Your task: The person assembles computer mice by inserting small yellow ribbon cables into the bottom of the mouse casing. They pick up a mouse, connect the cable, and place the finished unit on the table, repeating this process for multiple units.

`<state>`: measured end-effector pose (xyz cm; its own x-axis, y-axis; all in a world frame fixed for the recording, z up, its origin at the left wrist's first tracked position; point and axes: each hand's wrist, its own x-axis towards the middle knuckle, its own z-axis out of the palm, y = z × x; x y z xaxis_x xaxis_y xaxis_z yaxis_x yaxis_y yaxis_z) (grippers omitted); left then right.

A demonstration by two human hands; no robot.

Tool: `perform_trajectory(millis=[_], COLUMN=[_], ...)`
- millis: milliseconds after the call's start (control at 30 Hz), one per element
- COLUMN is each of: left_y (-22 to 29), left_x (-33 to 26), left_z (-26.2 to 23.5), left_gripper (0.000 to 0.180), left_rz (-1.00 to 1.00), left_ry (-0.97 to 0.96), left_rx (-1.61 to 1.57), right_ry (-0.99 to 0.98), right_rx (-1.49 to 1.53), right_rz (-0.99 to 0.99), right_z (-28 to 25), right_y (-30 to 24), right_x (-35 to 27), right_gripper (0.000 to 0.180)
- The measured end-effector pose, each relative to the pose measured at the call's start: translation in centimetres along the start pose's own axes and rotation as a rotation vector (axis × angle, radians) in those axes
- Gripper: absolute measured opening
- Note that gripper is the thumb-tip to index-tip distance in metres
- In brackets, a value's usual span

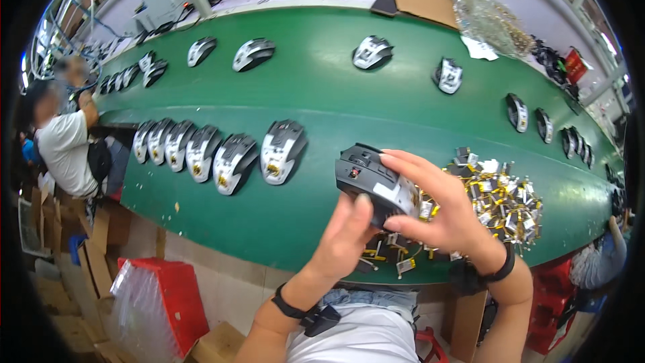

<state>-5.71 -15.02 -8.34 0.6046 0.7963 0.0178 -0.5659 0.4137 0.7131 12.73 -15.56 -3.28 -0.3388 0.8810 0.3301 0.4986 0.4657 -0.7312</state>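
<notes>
A dark grey and silver computer mouse (369, 176) is held above the near edge of the green bench, its scroll wheel and a small red part showing. My right hand (447, 205) grips it from the right, thumb below and fingers over the top. From below, my left hand (344, 236) presses its thumb and fingers against the mouse's underside. Just behind my right hand lies a loose pile of small silver battery cells (504, 202) with yellow tape and short wires. The nearest finished-looking shell, another silver and black mouse (283, 152), rests to the left of my hands.
Several mice (199, 154) stand in a row on the green bench (222, 218); more mice (254, 54) are spaced along its far strip. A cardboard sheet (425, 4) and a clear plastic bag (487, 17) lie at the back. A red crate (178, 306) stands below left. People sit at both ends.
</notes>
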Motion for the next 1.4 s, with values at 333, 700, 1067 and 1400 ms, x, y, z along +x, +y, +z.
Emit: perform_trajectory(millis=[333,700,1067,1400], left_y=[2.7,4.1,3.5,2.7], left_x=[0.0,-1.2,0.0,-0.6], left_z=[-1.9,-3.0,-3.5,-4.3], left_gripper=[0.060,0.046,0.068,0.077], left_rz=[0.034,0.143,0.125,0.209], left_ry=[0.061,0.195,0.177,0.102], left_rx=[0.292,0.370,0.158,-0.091], right_ry=[0.368,0.239,-0.005,-0.179], right_rx=[-1.011,-0.797,-0.130,-0.197], right_rz=[0.836,0.774,-0.124,0.298], right_z=[-15.4,-11.9,-1.7,-2.1], right_y=[22.4,24.5,5.7,6.1], right_x=[-2.4,10.1,7.7,6.5], right_gripper=[0.053,0.078,0.054,0.019])
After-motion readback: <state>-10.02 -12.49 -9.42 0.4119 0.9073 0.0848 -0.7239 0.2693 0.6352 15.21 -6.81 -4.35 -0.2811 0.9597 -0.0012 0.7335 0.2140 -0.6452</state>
